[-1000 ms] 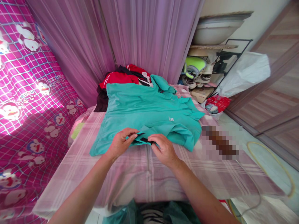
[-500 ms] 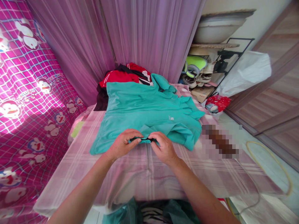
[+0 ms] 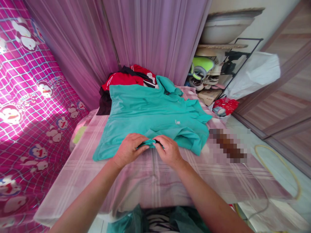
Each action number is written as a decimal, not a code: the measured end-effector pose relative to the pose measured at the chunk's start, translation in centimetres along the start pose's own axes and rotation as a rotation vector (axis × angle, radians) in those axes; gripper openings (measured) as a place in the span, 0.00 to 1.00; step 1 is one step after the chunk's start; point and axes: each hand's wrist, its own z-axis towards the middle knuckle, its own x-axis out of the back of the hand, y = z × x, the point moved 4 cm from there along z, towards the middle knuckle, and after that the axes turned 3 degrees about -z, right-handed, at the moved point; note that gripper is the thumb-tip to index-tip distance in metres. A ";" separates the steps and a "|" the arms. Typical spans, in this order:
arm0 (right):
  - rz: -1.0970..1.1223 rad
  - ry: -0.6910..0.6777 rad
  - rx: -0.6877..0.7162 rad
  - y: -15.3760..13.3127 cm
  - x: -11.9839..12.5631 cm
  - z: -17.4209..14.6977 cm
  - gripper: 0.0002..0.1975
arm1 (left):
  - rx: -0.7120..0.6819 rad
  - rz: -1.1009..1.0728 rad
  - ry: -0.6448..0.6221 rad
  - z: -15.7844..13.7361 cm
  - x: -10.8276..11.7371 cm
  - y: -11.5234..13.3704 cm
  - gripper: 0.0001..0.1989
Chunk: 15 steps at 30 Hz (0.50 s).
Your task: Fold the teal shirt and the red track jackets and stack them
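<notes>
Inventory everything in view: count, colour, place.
Jacket: one, teal, spread on tablecloth
Tablecloth: one, pink and white plaid, under jacket
Piled clothes: several, red and black, behind jacket
Cartoon-print fabric: one, magenta, left
Curtains: count unclear, purple, back
Rack: one, black, back right
Basin: at least one, whitish, upper right
Shoes: several, mixed colours, on rack
Cardboard box: one, tan, below shoes
Large bag: one, white, right of rack
Small bag: one, red, beside box
Pixelated item: one, brown, tablecloth's right end
Loop: one, yellow, right
Wooden doors: count unclear, brown, far right
Worn clothing: count unclear, teal, bottom
Left hand: one, bare, pinching jacket
Right hand: one, bare, pinching jacket
</notes>
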 end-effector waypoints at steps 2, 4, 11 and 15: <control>0.030 0.035 -0.040 0.3 0.4 0.4 0.10 | 0.032 -0.007 0.029 -0.4 0.2 -0.6 0.19; 0.047 0.053 -0.054 0.3 0.6 0.7 0.10 | 0.071 -0.032 0.074 -0.8 0.4 -1.5 0.19; 0.033 0.015 -0.032 -0.6 0.2 1.5 0.11 | 0.140 -0.160 0.153 -0.5 1.6 -3.5 0.12; 0.056 0.050 -0.085 -0.2 0.4 2.4 0.11 | 0.137 -0.124 0.167 -0.6 2.5 -3.1 0.15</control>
